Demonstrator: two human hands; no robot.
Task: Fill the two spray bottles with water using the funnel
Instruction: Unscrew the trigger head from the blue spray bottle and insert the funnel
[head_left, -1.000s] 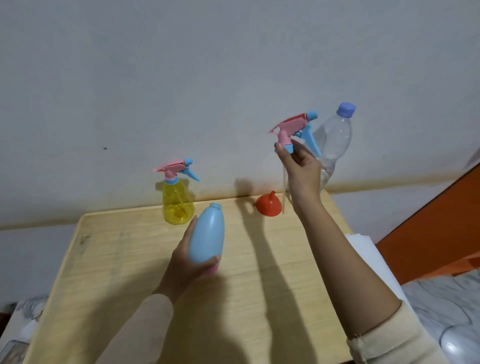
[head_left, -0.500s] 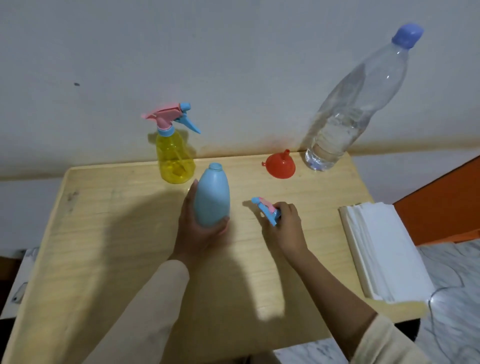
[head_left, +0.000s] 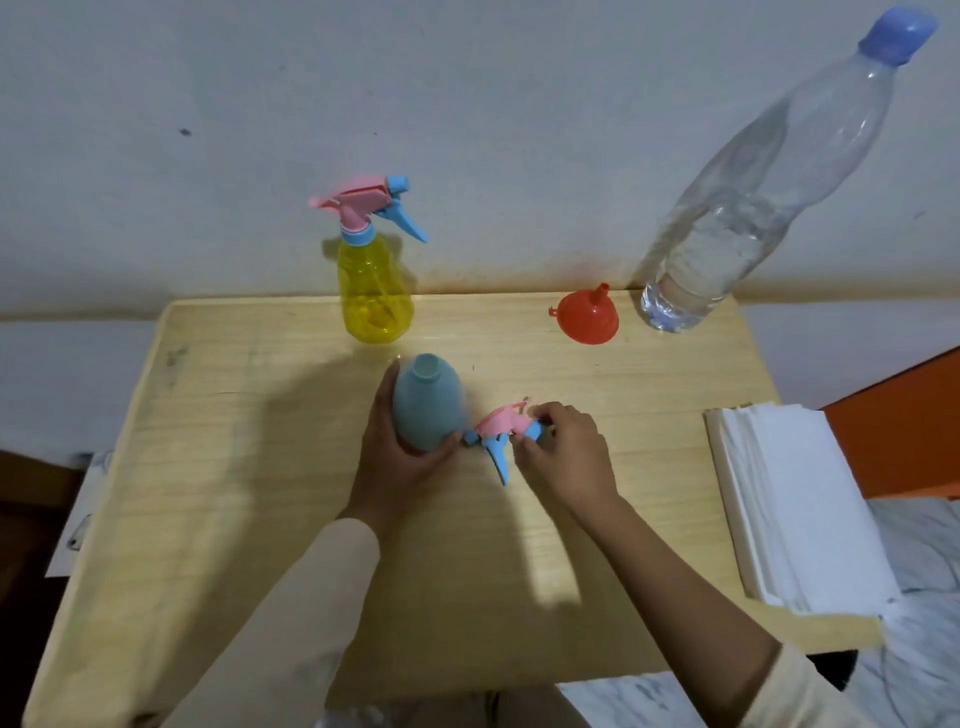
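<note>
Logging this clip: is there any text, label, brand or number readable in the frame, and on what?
None can be read. The water bottle, yellow spray bottle, blue bottle, loose spray head, funnel and stack of white paper show no print. The sheet at the far left bears dark marks, too small and cut off to read.

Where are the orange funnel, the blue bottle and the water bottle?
Orange plastic funnel (head_left: 589, 322): head view, its cone.
Opaque blue bottle (head_left: 428, 405): head view, its body.
Clear water bottle (head_left: 737, 223): head view, its side.
</note>
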